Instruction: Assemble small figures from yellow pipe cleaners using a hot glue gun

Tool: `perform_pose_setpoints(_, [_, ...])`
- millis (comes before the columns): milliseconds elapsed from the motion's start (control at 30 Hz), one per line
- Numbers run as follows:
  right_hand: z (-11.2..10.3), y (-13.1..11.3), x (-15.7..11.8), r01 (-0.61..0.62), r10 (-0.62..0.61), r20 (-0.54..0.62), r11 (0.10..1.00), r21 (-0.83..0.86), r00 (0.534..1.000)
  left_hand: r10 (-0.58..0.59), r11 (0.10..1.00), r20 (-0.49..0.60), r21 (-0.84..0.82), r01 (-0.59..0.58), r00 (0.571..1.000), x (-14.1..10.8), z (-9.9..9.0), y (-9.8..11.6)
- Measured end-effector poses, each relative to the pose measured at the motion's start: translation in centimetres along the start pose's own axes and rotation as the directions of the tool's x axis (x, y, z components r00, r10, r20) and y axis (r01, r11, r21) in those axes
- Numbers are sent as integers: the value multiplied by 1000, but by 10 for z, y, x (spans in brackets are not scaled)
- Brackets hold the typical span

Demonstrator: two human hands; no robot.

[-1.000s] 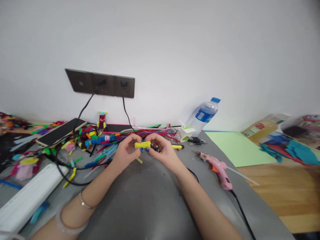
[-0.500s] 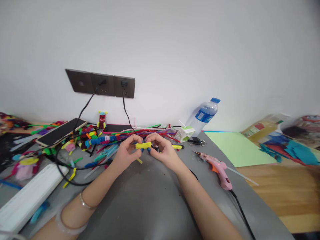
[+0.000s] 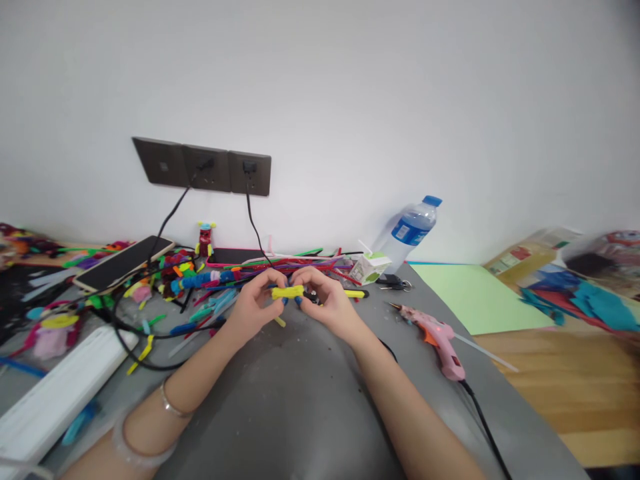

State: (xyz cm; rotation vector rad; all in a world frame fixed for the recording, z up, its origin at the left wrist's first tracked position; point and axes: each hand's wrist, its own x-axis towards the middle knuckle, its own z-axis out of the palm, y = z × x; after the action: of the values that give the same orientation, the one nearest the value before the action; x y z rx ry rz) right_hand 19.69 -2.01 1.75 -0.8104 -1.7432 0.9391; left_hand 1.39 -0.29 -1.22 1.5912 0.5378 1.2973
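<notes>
A short, fuzzy yellow piece (image 3: 287,292) is held level between my two hands, above the grey table (image 3: 280,400). The fingers and thumb of my left hand (image 3: 259,301) pinch its left end. Its right end sits between the thumb and fingers of my right hand (image 3: 323,300). Just below my left hand lies a small yellow strip (image 3: 280,321). To the right of my right hand, a yellow and black tool (image 3: 355,293) is partly hidden by that hand.
A pink glue gun (image 3: 435,337) with a black cord lies on the right. Behind are a water bottle (image 3: 411,232), a small carton (image 3: 370,267) and keys (image 3: 397,283). Coloured pipe cleaners, a phone (image 3: 125,263) and a white bar (image 3: 65,393) crowd the left.
</notes>
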Motion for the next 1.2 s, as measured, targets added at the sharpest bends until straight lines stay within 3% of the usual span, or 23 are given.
perform_pose_setpoints(733, [2,-1,1,-52,53,-16,999,14,998,-41,995,-53,87,45,998,1,1,5])
perform_pose_setpoints(933, [1,5,1,-88,93,-50,993,83,994,-129,991,-83,25,132,988,2,3,8])
perform_pose_setpoints(1200, [0,4,2,-82,88,-61,992,95,994,-131,991,-114,-3,131,985,3,4,8])
